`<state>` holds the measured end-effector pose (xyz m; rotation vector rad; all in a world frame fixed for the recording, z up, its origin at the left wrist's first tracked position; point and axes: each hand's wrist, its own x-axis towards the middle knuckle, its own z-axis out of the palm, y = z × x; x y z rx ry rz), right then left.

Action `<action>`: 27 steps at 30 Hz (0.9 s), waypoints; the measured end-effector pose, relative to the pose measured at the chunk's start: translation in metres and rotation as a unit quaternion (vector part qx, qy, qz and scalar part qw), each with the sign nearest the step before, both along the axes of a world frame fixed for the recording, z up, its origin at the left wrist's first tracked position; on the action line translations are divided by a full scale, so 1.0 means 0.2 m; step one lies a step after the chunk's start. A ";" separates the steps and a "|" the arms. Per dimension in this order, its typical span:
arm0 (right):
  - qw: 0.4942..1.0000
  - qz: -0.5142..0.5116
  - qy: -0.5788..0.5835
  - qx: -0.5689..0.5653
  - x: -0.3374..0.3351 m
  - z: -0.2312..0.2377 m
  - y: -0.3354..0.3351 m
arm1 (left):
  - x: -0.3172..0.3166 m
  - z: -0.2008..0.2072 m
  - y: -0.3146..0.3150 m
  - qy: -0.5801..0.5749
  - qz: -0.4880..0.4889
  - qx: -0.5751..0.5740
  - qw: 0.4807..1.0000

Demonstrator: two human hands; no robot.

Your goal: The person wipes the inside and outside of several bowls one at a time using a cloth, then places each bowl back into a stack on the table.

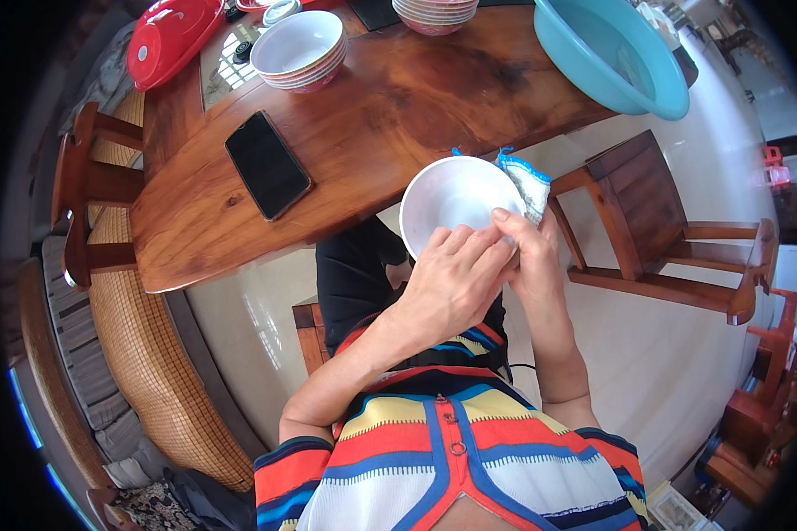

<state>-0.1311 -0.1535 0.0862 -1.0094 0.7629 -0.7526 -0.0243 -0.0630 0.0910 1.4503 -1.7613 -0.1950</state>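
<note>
A round white bowl (452, 199) is tilted above my lap, just off the table's near edge, its inside facing up. My left hand (456, 274) grips its near rim, with the fingers bent over the edge. On the bowl's right side my right hand (536, 252) is closed, thumb on the rim. A white cloth (529, 184) with a bright blue edge sticks out past the right fingers, against the bowl's outer wall. The fingers under the bowl are hidden.
On the wooden table (398, 97) lie a black phone (268, 165), a bowl stack (299, 53) and another bowl stack (436, 12). A blue basin (611, 53) sits at the far right, a red lid-like piece (173, 44) far left. Wooden chairs (642, 208) flank the table.
</note>
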 end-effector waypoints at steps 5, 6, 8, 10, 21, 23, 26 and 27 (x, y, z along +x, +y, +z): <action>0.989 -0.025 -0.119 0.081 -0.03 -0.01 -0.05 | 0.14 0.07 0.04 0.109 0.185 -0.104 0.971; 0.991 -0.003 -0.117 0.069 -0.02 -0.02 -0.05 | 0.15 0.07 0.02 0.236 0.219 -0.040 0.946; 0.992 0.040 -0.112 0.045 -0.01 -0.04 -0.04 | 0.18 0.08 0.00 0.571 0.116 0.179 0.792; 0.994 0.052 -0.086 0.039 0.00 -0.08 -0.03 | 0.19 -0.01 0.00 0.694 0.081 0.234 0.677; 0.857 0.262 0.107 -0.430 -0.02 0.15 0.01 | 0.23 -0.15 0.04 0.404 0.055 0.298 0.863; 0.673 0.242 0.251 -0.652 0.06 0.10 0.05 | 0.22 -0.21 0.09 0.367 0.038 0.273 0.888; 0.630 0.188 0.237 -0.715 0.13 -0.02 0.02 | 0.26 -0.20 0.11 0.400 0.014 0.283 0.872; 0.652 0.182 0.218 -0.703 0.14 -0.04 0.01 | 0.24 -0.18 0.13 0.395 0.030 0.275 0.876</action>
